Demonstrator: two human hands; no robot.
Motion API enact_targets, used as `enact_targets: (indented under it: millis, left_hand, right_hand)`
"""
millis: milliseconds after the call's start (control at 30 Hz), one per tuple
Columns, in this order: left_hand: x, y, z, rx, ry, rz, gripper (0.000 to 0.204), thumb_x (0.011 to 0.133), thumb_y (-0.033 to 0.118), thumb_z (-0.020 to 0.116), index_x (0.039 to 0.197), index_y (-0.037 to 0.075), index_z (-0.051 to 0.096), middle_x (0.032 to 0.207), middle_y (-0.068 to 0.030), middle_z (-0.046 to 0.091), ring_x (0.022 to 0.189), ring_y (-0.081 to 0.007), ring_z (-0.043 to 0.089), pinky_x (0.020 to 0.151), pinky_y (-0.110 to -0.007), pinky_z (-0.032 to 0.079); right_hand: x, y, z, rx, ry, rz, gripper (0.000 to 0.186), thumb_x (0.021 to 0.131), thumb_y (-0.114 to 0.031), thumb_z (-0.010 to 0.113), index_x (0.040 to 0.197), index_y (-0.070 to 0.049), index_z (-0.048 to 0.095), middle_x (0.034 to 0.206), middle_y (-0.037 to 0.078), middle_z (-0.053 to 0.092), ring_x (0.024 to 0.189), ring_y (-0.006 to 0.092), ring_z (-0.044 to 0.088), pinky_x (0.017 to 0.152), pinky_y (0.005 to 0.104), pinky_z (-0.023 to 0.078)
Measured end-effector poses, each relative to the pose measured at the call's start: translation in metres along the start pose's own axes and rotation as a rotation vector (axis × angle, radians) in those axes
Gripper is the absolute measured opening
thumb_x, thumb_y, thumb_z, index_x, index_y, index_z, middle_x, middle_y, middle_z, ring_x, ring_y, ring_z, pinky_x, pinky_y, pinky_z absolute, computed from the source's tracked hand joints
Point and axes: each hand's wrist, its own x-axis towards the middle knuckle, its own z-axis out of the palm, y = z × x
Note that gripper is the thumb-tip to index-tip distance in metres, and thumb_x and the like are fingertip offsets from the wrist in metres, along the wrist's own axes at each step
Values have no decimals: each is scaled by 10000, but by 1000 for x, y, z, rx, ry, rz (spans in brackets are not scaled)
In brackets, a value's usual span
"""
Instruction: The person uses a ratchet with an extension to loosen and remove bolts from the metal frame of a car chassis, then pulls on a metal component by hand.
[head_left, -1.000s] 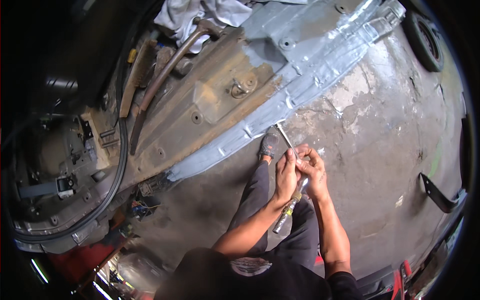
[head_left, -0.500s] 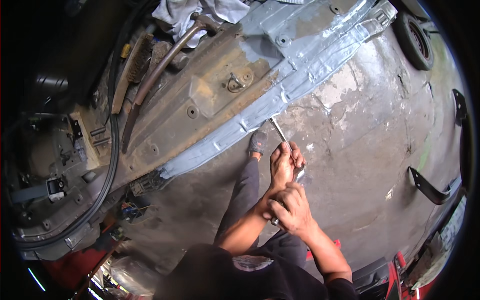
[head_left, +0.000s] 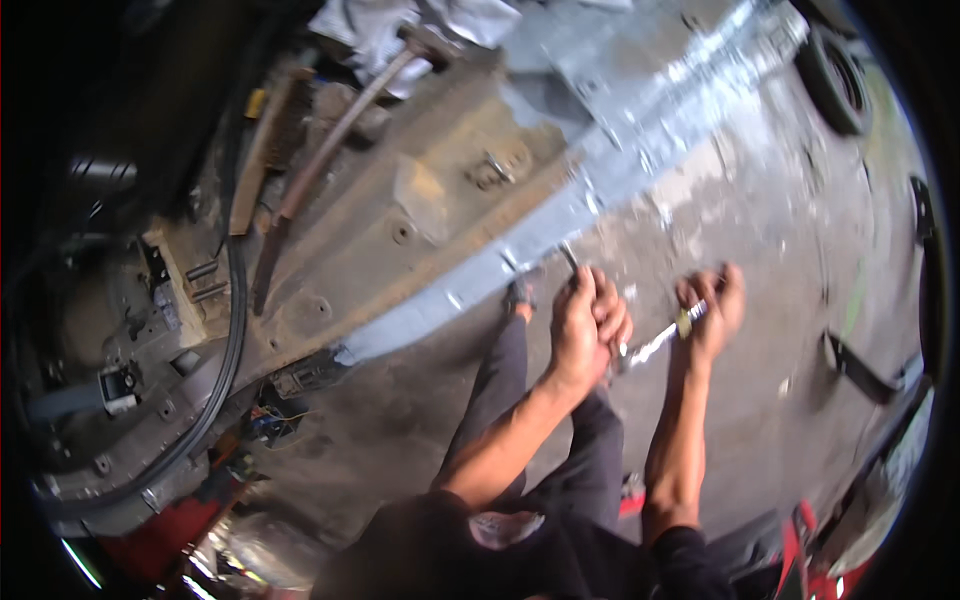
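The left hand [head_left: 588, 330] clenched the ratchet's head [head_left: 622, 352] against the grey sill panel [head_left: 560, 225], steadying it. The right hand [head_left: 708, 312] held a clenched grip on the handle [head_left: 668, 338], placed for leverage.

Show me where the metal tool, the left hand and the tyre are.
metal tool [head_left: 655, 343], head view, shiny shaft between the hands.
left hand [head_left: 585, 325], head view, back of hand.
tyre [head_left: 835, 80], head view, black tread.

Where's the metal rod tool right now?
Head view, right of centre: the metal rod tool spans between the left hand and right hand, just below the grey sill panel.
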Motion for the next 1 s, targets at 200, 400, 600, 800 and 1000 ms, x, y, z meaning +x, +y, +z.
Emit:
enact_targets:
  millis: [200,400,600,800,1000]
  left_hand:
    - [3,-7,-6,-23,29,23,303,1074,413,445,960,140,513,665,31,375,518,-90,338,504,-276,338]
    - [-11,-14,-33,85,22,-75,314,1067,437,452,979,145,527,662,34,368,511,-82,321,494,-267,312]
    - [-20,-8,-42,308,118,-158,305,1079,423,426,1014,137,510,688,28,374,526,-83,321,505,-262,307]
    - [-14,-2,-65,386,198,-199,298,1091,403,399,1059,122,493,701,25,377,540,-88,324,524,-276,312]
    - [30,-32,-83,355,66,-56,267,1091,371,412,1085,114,487,746,17,405,643,-107,397,640,-285,378]
  right_hand:
    - [-16,-33,9,-35,-135,21,248,1059,-286,495,1150,-56,467,721,62,504,552,141,473,599,331,486]
    - [-47,1,-56,-759,-183,-261,447,1030,-226,519,1417,-17,440,1158,153,580,876,283,646,826,433,528]
    - [-83,29,-92,-1289,-391,126,409,999,-315,555,1372,-149,574,1115,206,634,1009,370,629,876,422,505]
    - [-115,35,-86,-1392,-499,-256,510,827,-208,684,1322,-109,609,1123,158,587,1119,364,567,960,486,460]
    - [-79,120,-91,-833,-794,-606,748,682,-134,735,1385,-44,498,1104,162,582,994,351,572,922,518,422]
